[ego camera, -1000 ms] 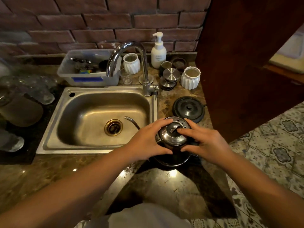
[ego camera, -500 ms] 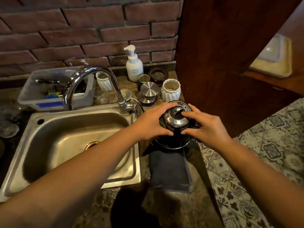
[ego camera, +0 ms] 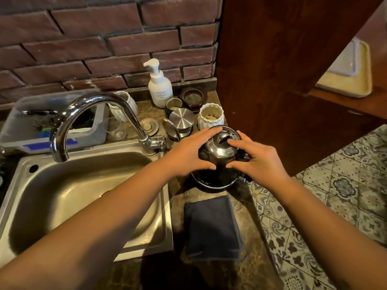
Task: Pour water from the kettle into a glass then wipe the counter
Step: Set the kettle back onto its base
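A shiny steel kettle [ego camera: 221, 150] sits on its round black base [ego camera: 211, 185] on the dark stone counter [ego camera: 249, 208], right of the sink. My left hand [ego camera: 186, 154] wraps the kettle's left side. My right hand [ego camera: 254, 159] holds its right side, fingertips on the lid knob. The thin gooseneck spout [ego camera: 172, 126] curves out to the left. A clear glass [ego camera: 116, 128] stands behind the tap, against a plastic tub. A folded dark blue cloth [ego camera: 211, 227] lies flat on the counter just in front of the kettle.
The steel sink [ego camera: 62, 195] and curved tap [ego camera: 100, 116] fill the left. Behind the kettle stand a soap pump bottle [ego camera: 159, 85], two white ribbed cups [ego camera: 210, 116], steel lids [ego camera: 181, 119] and a grey tub [ego camera: 52, 120]. A wooden panel [ego camera: 272, 70] rises on the right; tiled floor lies below.
Both hands carried the kettle from the front counter back onto its black base. The view swung right and closer, and the dark cloth that lay under the kettle now shows.
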